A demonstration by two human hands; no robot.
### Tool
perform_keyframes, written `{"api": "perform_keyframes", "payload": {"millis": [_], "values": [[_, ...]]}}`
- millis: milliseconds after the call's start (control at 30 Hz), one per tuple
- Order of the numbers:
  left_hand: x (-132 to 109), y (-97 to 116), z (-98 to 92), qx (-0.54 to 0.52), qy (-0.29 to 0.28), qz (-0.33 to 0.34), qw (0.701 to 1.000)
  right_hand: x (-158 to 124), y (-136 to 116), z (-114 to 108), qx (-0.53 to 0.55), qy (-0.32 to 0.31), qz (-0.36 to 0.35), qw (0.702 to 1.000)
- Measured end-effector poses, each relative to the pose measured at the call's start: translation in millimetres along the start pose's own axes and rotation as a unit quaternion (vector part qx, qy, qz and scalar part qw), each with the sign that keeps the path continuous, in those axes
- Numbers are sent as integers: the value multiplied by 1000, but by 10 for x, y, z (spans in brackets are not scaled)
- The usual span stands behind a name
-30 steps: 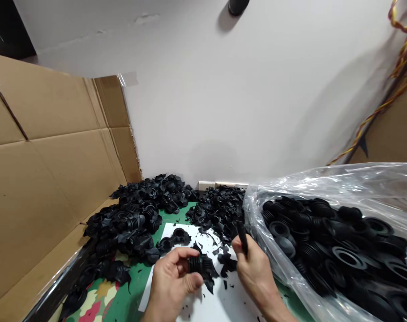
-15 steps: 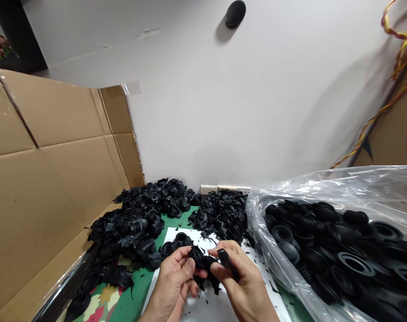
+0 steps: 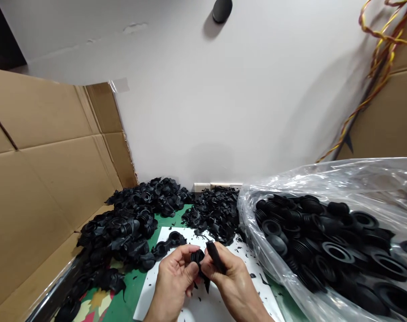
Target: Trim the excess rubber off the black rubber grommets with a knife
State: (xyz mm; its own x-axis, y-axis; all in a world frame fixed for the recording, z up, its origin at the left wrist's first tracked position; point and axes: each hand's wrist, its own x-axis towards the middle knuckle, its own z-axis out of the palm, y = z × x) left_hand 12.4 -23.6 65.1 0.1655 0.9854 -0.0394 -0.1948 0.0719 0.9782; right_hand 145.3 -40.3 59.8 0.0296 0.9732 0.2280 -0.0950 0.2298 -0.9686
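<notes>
A plain, pale grey wall (image 3: 223,98) fills the far side. Its upper left part carries a rough patch (image 3: 135,28), where the surface is uneven, and a dark round fixture (image 3: 222,10) is at the top. The light is soft; the fixture's shadow falls to its lower left, and a wider, faint shadow lies on the right part of the wall. On the left stands a tall creased cardboard panel (image 3: 49,116), with clear tape (image 3: 120,85) at its far upper corner. On the right, a twisted yellow-and-red cable (image 3: 353,117) hangs before a brown panel (image 3: 384,120). The table has a green surface (image 3: 171,220), with a floral pattern (image 3: 97,298) at near left.
</notes>
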Motion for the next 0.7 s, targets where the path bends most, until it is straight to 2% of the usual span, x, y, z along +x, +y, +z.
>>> {"api": "perform_keyframes", "payload": {"millis": [100, 267, 367, 467, 600, 700], "values": [[16, 31, 15, -10, 18, -19, 1000, 24, 23, -24, -16, 1, 9, 1000], [53, 26, -13, -73, 57, -111, 989, 37, 101, -119, -80, 79, -1, 994], [73, 18, -35, -84, 74, -128, 985, 21, 101, -152, -127, 109, -36, 985], [87, 27, -28, -94, 104, -134, 981, -1, 65, -127, -159, 120, -105, 974], [81, 61, 35, -100, 106, -143, 979, -30, 85, -44, -169, 85, -215, 958], [41, 87, 93, -98, 108, -160, 976, -30, 160, -20, -178, 41, -242, 953]]}}
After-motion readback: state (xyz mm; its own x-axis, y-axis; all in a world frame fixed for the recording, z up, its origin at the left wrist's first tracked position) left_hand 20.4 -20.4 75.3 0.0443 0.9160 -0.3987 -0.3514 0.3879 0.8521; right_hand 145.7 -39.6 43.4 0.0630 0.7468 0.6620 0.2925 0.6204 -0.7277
